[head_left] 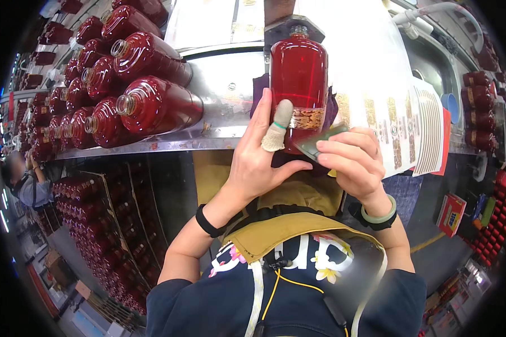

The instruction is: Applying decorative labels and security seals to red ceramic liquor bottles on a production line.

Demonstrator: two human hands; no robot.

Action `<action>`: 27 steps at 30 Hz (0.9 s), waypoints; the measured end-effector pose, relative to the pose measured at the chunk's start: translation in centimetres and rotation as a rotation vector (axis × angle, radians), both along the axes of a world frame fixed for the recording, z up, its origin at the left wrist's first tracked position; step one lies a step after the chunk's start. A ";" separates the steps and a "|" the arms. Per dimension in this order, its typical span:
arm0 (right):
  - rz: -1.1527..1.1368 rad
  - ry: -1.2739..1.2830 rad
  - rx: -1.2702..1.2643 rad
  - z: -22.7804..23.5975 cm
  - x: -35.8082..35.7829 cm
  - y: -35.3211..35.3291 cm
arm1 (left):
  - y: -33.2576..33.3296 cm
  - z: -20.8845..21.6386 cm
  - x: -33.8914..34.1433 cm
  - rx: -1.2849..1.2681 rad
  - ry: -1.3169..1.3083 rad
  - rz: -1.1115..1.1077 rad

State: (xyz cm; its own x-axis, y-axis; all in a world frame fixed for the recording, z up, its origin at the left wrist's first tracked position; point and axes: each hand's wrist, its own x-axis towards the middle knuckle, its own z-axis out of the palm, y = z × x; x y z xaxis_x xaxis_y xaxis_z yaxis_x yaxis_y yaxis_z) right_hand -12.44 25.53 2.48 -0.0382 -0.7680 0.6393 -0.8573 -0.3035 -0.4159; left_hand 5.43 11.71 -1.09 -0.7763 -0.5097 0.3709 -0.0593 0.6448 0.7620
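A large red bottle (299, 67) lies in front of me with its neck pointing away. Dark purple cloth (260, 90) shows on both sides beneath it. Across its near part runs a gold patterned label (306, 119). My left hand (254, 160) is open, fingers stretched along the bottle's left side; one finger, in a pale fabric cover with a green band, touches the label's left part. Pinched in my right hand (354, 163) is a flat, translucent green scraper-like piece (315, 143), set at the bottle's lower right, just below the label.
Several similar red bottles (157, 106) crowd the metal table (225, 95) on the left. White label sheets (376, 106) spread at the right, beside a sink (433, 67) and a blue cup (450, 106). Stacked bottles (104, 224) fill the lower left. Another person (31, 185) stands at the far left.
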 end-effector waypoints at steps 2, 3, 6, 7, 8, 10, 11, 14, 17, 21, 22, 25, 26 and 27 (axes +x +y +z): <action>-0.084 -0.134 -0.055 -0.3 -0.3 -0.1 | 0.1 0.2 -0.1 -0.049 -0.021 0.012; -0.136 -0.170 -0.090 0.0 -0.6 -0.4 | 0.2 0.4 -0.4 -0.097 -0.042 0.028; -0.302 -0.382 -0.139 0.3 -1.2 -0.3 | 1.3 1.6 -1.4 -0.139 -0.056 0.028; -0.338 -0.467 -0.156 0.4 -0.8 -0.4 | 1.7 2.3 -1.4 -0.197 -0.172 0.059; -0.345 -0.549 -0.172 0.5 -0.6 -0.5 | 2.0 3.1 -1.6 -0.255 -0.270 0.080; -0.467 -0.570 -0.114 -0.1 -0.2 -0.2 | 2.7 3.9 -2.5 -0.294 -0.390 0.093; -0.467 -0.637 -0.125 0.0 -0.1 -0.2 | 3.2 3.8 -2.6 -0.285 -0.414 0.097; -0.432 -0.587 -0.143 -1.4 1.0 -1.2 | 2.8 3.3 -1.1 -0.273 -0.351 0.135; -0.291 -0.430 -0.204 -2.0 2.1 -1.5 | 1.7 1.1 1.2 -0.228 -0.196 0.153; -0.112 -0.229 -0.225 -2.1 2.7 0.6 | 1.7 -1.0 0.8 -0.135 -0.057 0.173; -0.053 -0.211 -0.203 -2.0 2.8 1.0 | 1.5 -1.5 0.8 -0.100 -0.052 0.172; -0.108 -0.221 -0.227 -0.8 2.2 0.1 | 1.1 -2.2 1.3 -0.096 -0.079 0.212; -0.176 -0.232 -0.253 -0.3 1.8 -0.4 | 1.1 -2.1 1.5 -0.063 -0.144 0.247; -0.231 -0.223 -0.265 0.0 1.4 -0.8 | 1.5 -1.3 1.1 -0.120 -0.150 0.289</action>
